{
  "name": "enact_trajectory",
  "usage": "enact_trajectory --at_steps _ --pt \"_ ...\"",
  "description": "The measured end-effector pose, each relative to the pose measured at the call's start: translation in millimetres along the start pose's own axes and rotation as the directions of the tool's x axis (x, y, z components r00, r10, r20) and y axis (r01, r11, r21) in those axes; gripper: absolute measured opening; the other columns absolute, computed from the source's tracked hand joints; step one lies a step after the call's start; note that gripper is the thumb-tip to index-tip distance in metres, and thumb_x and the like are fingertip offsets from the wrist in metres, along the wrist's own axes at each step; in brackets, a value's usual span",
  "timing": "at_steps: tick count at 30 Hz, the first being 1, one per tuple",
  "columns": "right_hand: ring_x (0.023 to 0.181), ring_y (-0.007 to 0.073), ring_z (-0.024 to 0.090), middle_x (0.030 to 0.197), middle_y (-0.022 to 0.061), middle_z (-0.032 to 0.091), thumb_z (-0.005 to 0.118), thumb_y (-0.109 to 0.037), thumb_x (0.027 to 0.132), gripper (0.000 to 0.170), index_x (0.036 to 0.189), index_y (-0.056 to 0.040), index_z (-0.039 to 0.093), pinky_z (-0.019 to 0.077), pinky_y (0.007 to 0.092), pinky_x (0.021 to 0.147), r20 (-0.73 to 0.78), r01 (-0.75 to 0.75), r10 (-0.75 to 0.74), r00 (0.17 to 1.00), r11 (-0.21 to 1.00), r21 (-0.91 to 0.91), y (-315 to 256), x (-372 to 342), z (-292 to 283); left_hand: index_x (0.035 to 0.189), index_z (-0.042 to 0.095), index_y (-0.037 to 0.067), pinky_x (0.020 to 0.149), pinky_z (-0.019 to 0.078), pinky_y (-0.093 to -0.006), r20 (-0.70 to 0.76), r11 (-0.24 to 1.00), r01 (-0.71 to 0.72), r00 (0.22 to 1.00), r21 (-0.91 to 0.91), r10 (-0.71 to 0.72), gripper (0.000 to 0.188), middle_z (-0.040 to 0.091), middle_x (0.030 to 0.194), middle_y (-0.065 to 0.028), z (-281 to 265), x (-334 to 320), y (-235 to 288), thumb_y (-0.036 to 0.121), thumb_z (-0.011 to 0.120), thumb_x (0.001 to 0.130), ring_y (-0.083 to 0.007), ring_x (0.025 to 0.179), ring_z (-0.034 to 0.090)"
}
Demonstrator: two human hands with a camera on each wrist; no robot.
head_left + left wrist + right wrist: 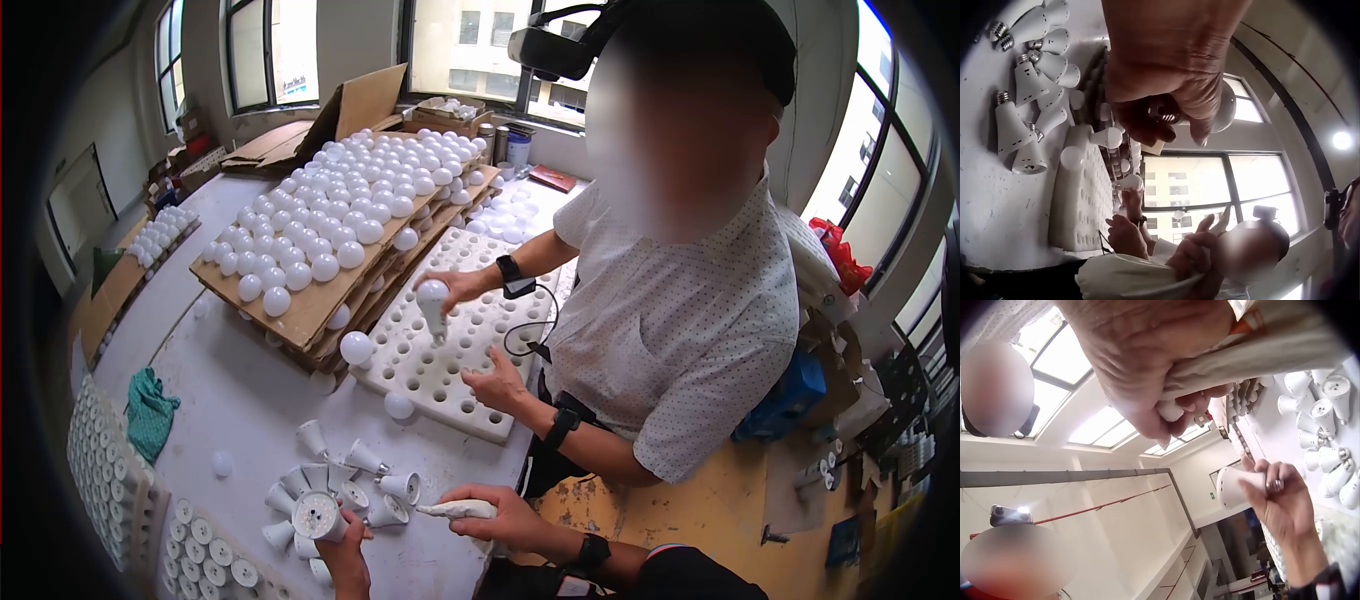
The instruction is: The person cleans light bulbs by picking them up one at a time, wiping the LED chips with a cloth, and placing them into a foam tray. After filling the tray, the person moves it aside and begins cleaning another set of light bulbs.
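Observation:
My left hand point(345, 562) grips a white bulb housing point(318, 514) with its wide end turned up in the head view. The right wrist view shows the housing's metal screw cap point(1275, 485) poking out between the fingers. My right hand point(512, 522) holds a soft whitish pouch point(458, 509), its narrow end pointing toward the left hand. In the right wrist view the pouch point(1260, 359) runs back across the palm, wrinkled, with an orange mark. Just beyond the left hand, several loose bulb housings point(367, 457) lie in a heap on the white table point(235, 400).
Across the table a person point(680, 300) holds a bulb point(433, 298) over a foam tray point(478, 428) with holes. Stacked cardboard point(310, 335) carries rows of white domes. Foam racks of housings point(205, 550) stand at left, near a green cloth point(150, 412).

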State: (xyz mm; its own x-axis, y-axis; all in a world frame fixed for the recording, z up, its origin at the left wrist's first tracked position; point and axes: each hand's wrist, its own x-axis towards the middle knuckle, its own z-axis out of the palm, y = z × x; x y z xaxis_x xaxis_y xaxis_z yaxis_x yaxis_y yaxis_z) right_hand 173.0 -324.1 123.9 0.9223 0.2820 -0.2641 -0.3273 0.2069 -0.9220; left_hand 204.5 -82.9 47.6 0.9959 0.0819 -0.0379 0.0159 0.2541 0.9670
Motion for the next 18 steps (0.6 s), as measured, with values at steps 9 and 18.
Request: enact_trajectory --at_steps 9,18 --pt "0.074 0.0106 0.057 0.088 0.0064 0.061 0.068 -0.011 0.072 0.028 0.097 -0.0028 0.059 0.0441 0.0224 0.065 0.347 0.448 -0.322 0.881 0.806 -0.387 -15 14 88 0.112 0.041 0.004 0.046 0.039 -0.0301 0.149 0.774 0.351 0.935 -0.527 -0.322 0.055 0.054 0.088 -0.0126 -71 -139 57 0.052 0.036 0.086 -0.0172 0.058 0.048" --pt "0.061 0.0185 0.059 0.078 0.0075 0.062 0.071 -0.005 0.064 0.031 0.094 -0.0052 0.061 0.0452 0.0263 0.053 0.577 0.705 -0.42 0.7 0.533 -0.468 -3 1 170 0.12 0.033 0.005 0.042 0.0452 -0.025 0.126 0.628 0.343 0.923 -0.698 -0.364 0.048 0.055 0.09 -0.0116 -96 -191 95 0.043 0.033 0.09 -0.0168 0.062 0.058"
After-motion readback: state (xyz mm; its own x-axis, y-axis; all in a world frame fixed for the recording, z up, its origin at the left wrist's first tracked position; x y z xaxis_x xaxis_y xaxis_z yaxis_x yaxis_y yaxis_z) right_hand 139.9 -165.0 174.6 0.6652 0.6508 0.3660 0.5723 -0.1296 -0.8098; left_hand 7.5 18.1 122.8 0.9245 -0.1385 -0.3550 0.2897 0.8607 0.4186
